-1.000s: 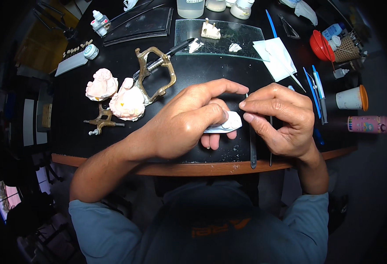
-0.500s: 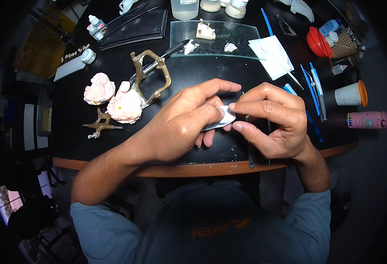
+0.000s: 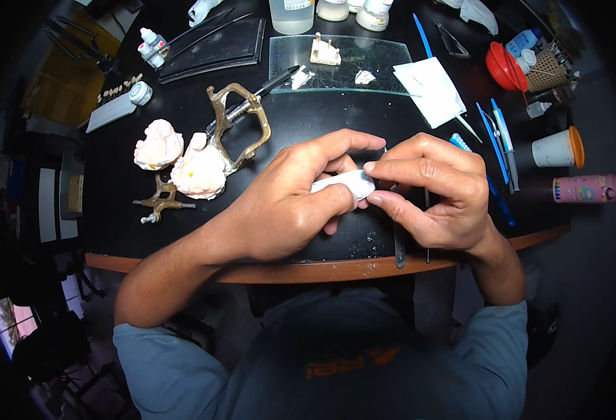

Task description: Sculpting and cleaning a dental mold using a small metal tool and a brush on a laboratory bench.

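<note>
Between my hands is a small white oblong piece (image 3: 353,180) with a smooth, rounded right end; I cannot tell its kind. My left hand (image 3: 297,192) closes on it, thumb lying along the near side and the other fingers beneath and behind. The left index finger stretches out past it to the right. My right hand (image 3: 441,189) pinches the right end between thumb and fingertips. Under the right hand, a metal spatula (image 3: 399,245) and a thin probe-like tool (image 3: 428,241) lie near the table edge, their far ends hidden by the fingers.
Left of my hands lie two pinkish-white plaster dental casts (image 3: 199,171) and a brass-coloured articulator frame (image 3: 243,119). A glass slab (image 3: 343,70) at the back bears a small toothed model (image 3: 324,50). White paper (image 3: 430,91), blue-handled tools (image 3: 493,140) and an orange-lidded cup (image 3: 556,148) stand or lie right.
The white piece has turned in my left hand, and more of its upper face shows. My left thumb has shifted down to its near edge. The right hand stays nearly still.
</note>
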Available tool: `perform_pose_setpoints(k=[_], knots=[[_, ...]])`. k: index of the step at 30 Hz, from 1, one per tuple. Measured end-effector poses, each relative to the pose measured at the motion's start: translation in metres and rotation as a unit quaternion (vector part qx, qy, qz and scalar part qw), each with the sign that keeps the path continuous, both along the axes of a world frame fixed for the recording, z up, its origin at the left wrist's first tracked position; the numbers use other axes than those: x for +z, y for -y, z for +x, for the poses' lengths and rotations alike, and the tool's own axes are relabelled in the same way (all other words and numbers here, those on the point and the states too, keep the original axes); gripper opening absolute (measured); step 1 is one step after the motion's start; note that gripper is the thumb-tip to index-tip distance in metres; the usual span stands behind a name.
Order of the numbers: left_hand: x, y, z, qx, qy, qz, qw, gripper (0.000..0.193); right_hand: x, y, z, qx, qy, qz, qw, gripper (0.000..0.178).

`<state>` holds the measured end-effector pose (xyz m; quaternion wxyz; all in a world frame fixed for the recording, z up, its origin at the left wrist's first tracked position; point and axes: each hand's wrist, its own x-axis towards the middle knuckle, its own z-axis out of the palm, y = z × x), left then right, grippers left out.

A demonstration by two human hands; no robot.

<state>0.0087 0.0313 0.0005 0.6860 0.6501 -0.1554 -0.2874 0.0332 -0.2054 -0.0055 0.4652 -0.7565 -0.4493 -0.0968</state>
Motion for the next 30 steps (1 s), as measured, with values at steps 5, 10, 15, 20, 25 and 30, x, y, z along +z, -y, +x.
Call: perform_pose_setpoints(k=[5,10,15,20,25,30], knots=[[0.006,-0.001,0.002,-0.009,-0.025,-0.009,1.0,0.064,0.022,0.013,0.006,-0.026,-0.005,-0.027,0.999,0.025],[0.008,-0.002,0.006,-0.006,-0.125,-0.063,0.99,0.062,0.035,0.061,0.024,-0.013,-0.077,-0.153,0.985,0.025],[0.005,-0.004,0.008,0.019,-0.18,-0.12,0.976,0.056,0.033,0.065,0.017,0.025,-0.151,-0.257,0.954,0.025],[0.001,-0.005,0.01,0.03,-0.217,-0.153,0.964,0.054,0.03,0.061,0.01,0.02,-0.137,-0.295,0.946,0.025],[-0.001,-0.005,0.011,0.032,-0.194,-0.144,0.97,0.052,0.029,0.06,0.009,0.014,-0.13,-0.306,0.943,0.02],[-0.006,-0.004,0.012,0.048,-0.156,-0.137,0.977,0.047,0.026,0.058,0.009,0.003,-0.135,-0.311,0.941,0.015]])
